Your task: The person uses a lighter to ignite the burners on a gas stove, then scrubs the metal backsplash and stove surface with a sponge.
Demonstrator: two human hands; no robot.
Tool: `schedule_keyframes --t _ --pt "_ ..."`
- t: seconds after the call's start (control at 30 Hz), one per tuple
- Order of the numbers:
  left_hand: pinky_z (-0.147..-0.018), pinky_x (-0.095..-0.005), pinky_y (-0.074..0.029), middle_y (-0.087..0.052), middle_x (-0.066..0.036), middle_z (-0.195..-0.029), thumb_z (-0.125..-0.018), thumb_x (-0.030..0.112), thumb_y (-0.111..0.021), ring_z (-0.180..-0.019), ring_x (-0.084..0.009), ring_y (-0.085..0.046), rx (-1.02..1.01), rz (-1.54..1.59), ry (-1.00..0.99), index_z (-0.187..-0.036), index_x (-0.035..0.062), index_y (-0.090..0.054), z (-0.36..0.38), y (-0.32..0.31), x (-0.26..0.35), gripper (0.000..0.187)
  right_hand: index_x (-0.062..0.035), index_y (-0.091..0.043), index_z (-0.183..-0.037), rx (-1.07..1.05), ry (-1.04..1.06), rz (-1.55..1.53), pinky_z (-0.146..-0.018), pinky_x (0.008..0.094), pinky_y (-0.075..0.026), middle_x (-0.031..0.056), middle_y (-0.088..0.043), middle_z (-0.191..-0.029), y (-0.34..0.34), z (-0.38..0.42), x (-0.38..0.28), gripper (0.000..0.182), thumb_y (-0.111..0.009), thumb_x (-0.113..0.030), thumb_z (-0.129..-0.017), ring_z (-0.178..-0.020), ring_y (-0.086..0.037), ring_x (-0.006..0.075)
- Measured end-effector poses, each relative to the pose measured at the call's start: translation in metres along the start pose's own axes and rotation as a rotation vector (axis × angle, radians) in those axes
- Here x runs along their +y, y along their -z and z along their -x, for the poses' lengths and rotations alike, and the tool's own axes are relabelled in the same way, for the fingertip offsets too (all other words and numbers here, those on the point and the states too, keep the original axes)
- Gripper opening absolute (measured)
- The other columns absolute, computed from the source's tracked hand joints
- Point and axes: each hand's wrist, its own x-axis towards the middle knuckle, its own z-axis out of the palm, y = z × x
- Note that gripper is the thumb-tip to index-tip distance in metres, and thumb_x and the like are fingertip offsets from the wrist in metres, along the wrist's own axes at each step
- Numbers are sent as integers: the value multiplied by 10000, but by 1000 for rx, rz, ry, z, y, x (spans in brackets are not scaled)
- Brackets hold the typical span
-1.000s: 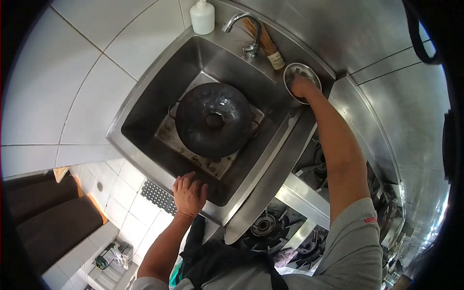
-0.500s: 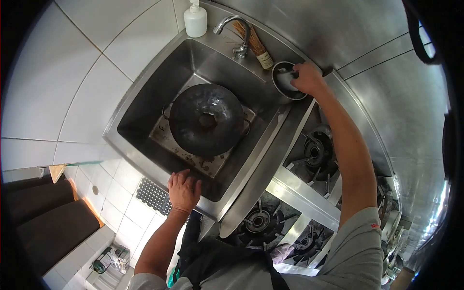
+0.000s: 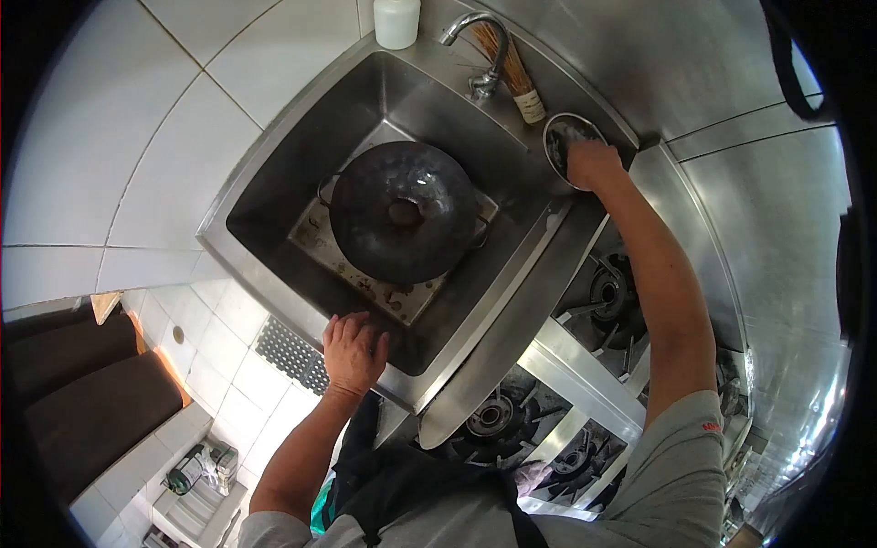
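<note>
Right hand [image 3: 598, 166] dips into metal bowl [image 3: 557, 137] at far right corner of sink [image 3: 292, 173]; fingers hidden, cannot tell how far spread or whether gripping. Round wok [image 3: 402, 205], apparently bottom-up, sits in basin on stained tray [image 3: 315, 236]: left of right fingers, nearer body. Handle-to-handle axis runs roughly left to right. Left hand [image 3: 354, 354] nearer wok but apart, at sink's near edge, fingers loosely spread, nothing seen held. Brush [image 3: 518, 82] just beside bowl; stove [image 3: 585, 373] beyond right edge.

Dark glossy metal wok [image 3: 375, 233]; brushed steel sink [image 3: 260, 215]; smooth white plastic bottle [image 3: 396, 24]; grey cloth sleeve [image 3: 676, 457]
</note>
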Motion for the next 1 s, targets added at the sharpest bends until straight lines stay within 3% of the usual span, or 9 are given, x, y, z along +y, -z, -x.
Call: schedule_keyframes --t 0.1,0.2,0.33,0.4,0.63,0.7,0.83,0.93,1.0 --pt "-1182 -519 -380 -697 -79 -1227 -880 267 -762 -1232 -284 -613 -12 -10 -9 -981 106 -757 1 -1 -1 191 -17 -797 -1133 -132 117 13 -999 476 -573 234 -741 -1247 -40 -38 17 301 -626 -56 -888 -1180 -719 379" --pt "-1181 -518 -380 -698 -76 -1221 -877 262 -762 -1230 -282 -614 -13 -9 -8 -982 106 -756 0 0 0 189 8 -781 -1095 -49 168 -21 -955 484 -582 271 -740 -1171 -63 -54 26 283 -631 -17 -857 -1136 -721 399" --pt "-1182 -518 -380 -699 -73 -1210 -873 250 -760 -1228 -280 -616 -17 -13 -2 -993 104 -754 -1 -1 0 190 5 -795 -1059 -111 209 30 -956 489 -583 260 -740 -1194 -80 -76 28 246 -637 -32 -873 -1133 -722 405" --pt "-1181 -519 -381 -699 -72 -1208 -872 248 -760 -1228 -279 -616 -24 -6 6 -992 103 -752 -2 0 0 188 -24 -798 -1138 -14 86 -7 -999 461 -581 222 -752 -1221 -90 -86 28 274 -675 -90 -902 -1176 -722 370" --pt "-1181 -528 -377 -711 -41 -1160 -850 201 -773 -1203 -263 -630 3 13 2 -958 120 -748 -2 0 0 138 -63 -802 -1092 109 -67 -22 -979 488 -585 183 -776 -1162 -18 -41 35 216 -667 -155 -949 -1156 -731 363" --pt "-1179 -527 -378 -712 -38 -1153 -846 199 -773 -1197 -263 -630 6 17 -7 -955 121 -747 -1 0 -1 137 -79 -792 -1112 222 3 -7 -945 513 -584 178 -782 -1114 -1 -35 52 247 -691 -248 -962 -1101 -739 378" --pt "-1176 -523 -381 -713 -32 -1133 -840 193 -772 -1185 -261 -630 2 0 -13 -948 122 -747 -1 -1 -1 131 -82 -779 -1137 339 -46 -29 -942 527 -571 175 -785 -1063 23 -19 61 341 -735 -357 -941 -1065 -734 405" --pt "-1178 -521 -379 -714 -32 -1120 -840 190 -770 -1177 -260 -631 8 -9 -17 -944 122 -747 0 -1 0 126 -92 -763 -1202 408 -41 -255 -992 538 -551 192 -771 -1121 9 -22 52 430 -761 -421 -924 -1120 -718 398" --pt "-1178 -521 -379 -715 -30 -1116 -841 190 -769 -1177 -259 -631 10 -7 -19 -946 123 -748 0 -1 1 127 -84 -728 -1300 354 -23 -397 -1075 538 -513 201 -703 -1326 -19 -31 32 439 -696 -369 -967 -1232 -664 429"
